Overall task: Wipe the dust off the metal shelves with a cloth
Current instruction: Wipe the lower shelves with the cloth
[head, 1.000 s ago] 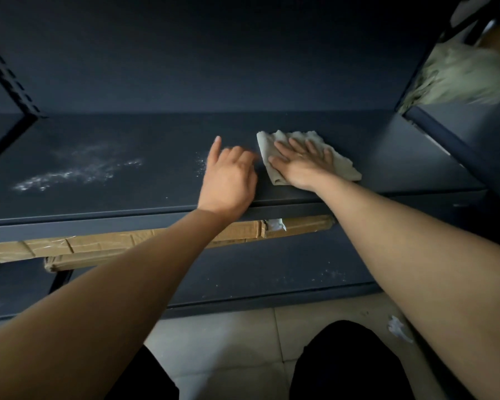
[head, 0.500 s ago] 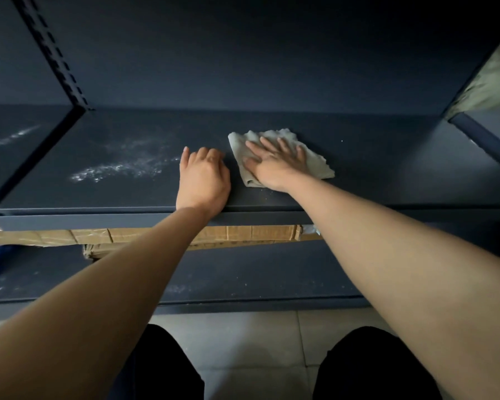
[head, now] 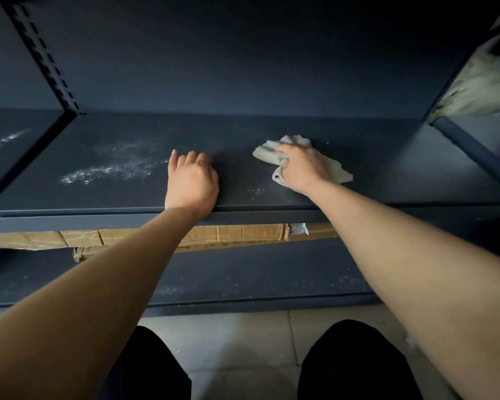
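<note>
A dark blue metal shelf point(head: 387, 174) spans the view at chest height. A pale cloth point(head: 269, 153) lies bunched on it right of centre, and my right hand point(head: 302, 167) is closed around it, fingers curled into the folds. My left hand point(head: 192, 180) rests on the shelf near its front edge, fingers curled under and holding nothing. A patch of white dust point(head: 110, 168) lies on the shelf left of my left hand. A few small specks point(head: 256, 191) sit between my hands.
A perforated upright post point(head: 44, 59) stands at the back left, with more dust point(head: 6, 139) on the shelf beyond it. A flattened cardboard box point(head: 228, 235) lies on the lower shelf point(head: 243, 272). A pale fluffy bundle point(head: 485, 85) sits at the upper right. Tiled floor point(head: 237, 339) below.
My right hand went from lying flat on the spread cloth to gripping it bunched up, and it has shifted to the right, away from my left hand. The left hand stayed put.
</note>
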A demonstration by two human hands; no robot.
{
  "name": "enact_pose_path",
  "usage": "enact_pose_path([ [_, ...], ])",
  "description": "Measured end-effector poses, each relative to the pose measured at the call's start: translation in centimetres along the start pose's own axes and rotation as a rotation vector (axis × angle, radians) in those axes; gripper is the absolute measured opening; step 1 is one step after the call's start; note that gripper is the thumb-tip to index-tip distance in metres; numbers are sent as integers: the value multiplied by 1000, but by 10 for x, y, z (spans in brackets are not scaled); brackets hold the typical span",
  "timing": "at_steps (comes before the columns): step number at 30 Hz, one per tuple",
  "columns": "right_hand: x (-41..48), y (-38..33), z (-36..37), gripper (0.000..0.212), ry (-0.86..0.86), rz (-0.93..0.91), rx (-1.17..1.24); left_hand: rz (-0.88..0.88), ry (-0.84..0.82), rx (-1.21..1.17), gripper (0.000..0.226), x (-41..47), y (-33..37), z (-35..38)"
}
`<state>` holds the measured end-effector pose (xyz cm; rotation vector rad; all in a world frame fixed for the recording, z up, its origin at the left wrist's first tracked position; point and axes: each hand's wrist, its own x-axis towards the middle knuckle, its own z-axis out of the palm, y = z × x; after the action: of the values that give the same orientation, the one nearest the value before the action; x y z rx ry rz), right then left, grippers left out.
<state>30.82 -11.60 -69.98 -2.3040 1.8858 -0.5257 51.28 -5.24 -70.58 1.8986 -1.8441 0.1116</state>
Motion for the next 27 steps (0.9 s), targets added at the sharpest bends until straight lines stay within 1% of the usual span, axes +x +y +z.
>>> enact_pose_path([
  [3,-5,22,-9,54,40,118,-29,38,-15,35,30,-1,14,-1],
  [6,-4,42,-11,53,15,193,-126,142,-15,-36,30,-4,47,7],
  [10,2,51,-13,53,-69,367,-143,232,-47,-85,30,-4,73,22],
  [12,10,53,-16,56,-152,428,-161,232,-48,-84,30,-2,71,26],
  [14,21,55,-16,59,-219,443,-179,220,-47,-90,32,-2,69,27],
  [17,36,54,-13,58,-265,421,-205,197,-49,-106,33,-1,69,28],
  [19,43,50,-10,57,-257,380,-228,190,-42,-109,33,-1,69,28],
  [23,50,26,-2,57,-139,124,-200,182,-11,-99,33,-1,69,28],
  [25,44,7,4,62,-162,-10,-191,186,16,-87,36,-2,69,26],
  [27,32,-7,6,60,-191,-60,-154,194,51,-85,39,-4,70,23],
])
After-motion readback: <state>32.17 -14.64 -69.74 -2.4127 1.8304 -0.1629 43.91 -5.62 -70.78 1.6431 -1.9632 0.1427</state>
